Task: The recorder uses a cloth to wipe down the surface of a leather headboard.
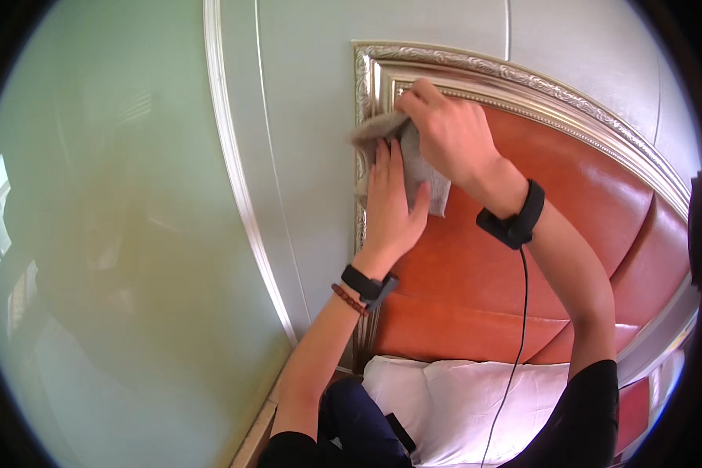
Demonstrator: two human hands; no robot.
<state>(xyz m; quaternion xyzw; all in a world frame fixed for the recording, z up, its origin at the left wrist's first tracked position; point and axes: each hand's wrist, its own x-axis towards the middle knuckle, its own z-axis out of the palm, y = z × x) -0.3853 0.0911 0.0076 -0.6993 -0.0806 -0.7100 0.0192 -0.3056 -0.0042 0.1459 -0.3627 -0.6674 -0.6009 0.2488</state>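
A grey cloth (412, 158) hangs folded between my two hands, over the upper left corner of an ornate silver-coloured frame (485, 64). My right hand (447, 131) pinches the cloth's upper part near the frame's inner edge. Just below and to the left, my left hand (392, 205) lies against the cloth with its fingers stretched upward and the thumb apart; the fingertips partly touch its fold. Inside the frame is a padded orange-brown leather-like headboard panel (479, 263). Each wrist wears a black strap with a small device.
White pillows (474, 398) rest against the bottom of the headboard. A thin black cable (523, 316) hangs from the right wrist device. To the left stand grey wall panels (310, 146), a silver trim strip (234, 158) and a glossy greenish surface (123, 234) with reflections.
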